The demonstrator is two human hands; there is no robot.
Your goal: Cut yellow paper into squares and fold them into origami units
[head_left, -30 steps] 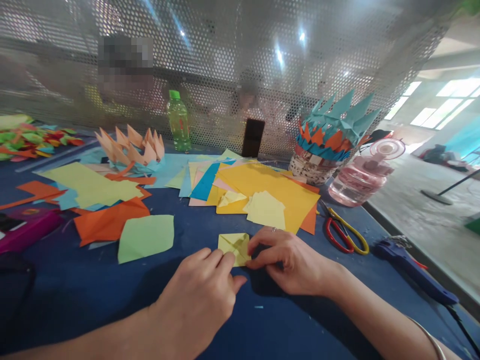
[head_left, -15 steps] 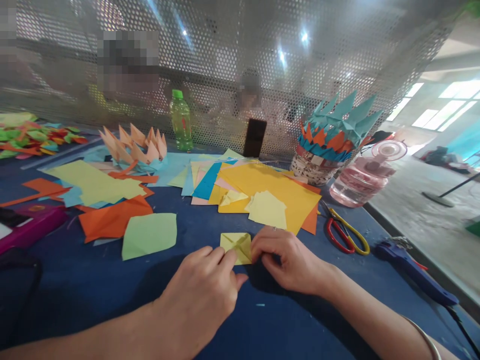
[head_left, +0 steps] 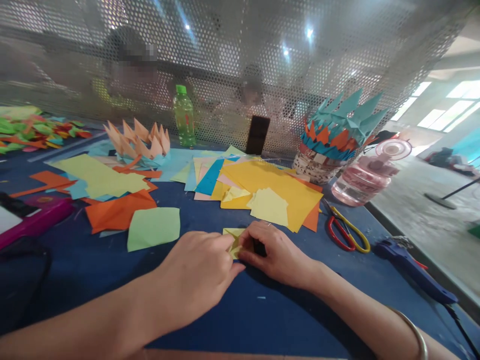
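A small folded yellow paper [head_left: 233, 232] lies on the blue table in front of me, mostly covered by my fingers. My left hand [head_left: 204, 267] presses on its left and lower part with curled fingers, the thumb stretched out below it. My right hand [head_left: 273, 252] grips its right side, thumb and fingers curled in over the paper. Just beyond my hands, pale yellow paper pieces [head_left: 269, 206] rest on larger orange-yellow sheets [head_left: 300, 195]. To the left of my left hand is a light green square of paper [head_left: 153, 229].
Scissors [head_left: 339, 232] and a blue glue gun [head_left: 412, 270] lie at right. Behind them stand a pink bottle [head_left: 365, 182] and a pot with folded-paper spikes [head_left: 318, 162]. A peach paper ring [head_left: 138, 142], green bottle [head_left: 184, 117] and phone [head_left: 257, 135] stand along the perforated screen.
My right hand has moved left over the yellow paper, covering its right side. My left hand stays at the paper's lower left. The view has shifted slightly.
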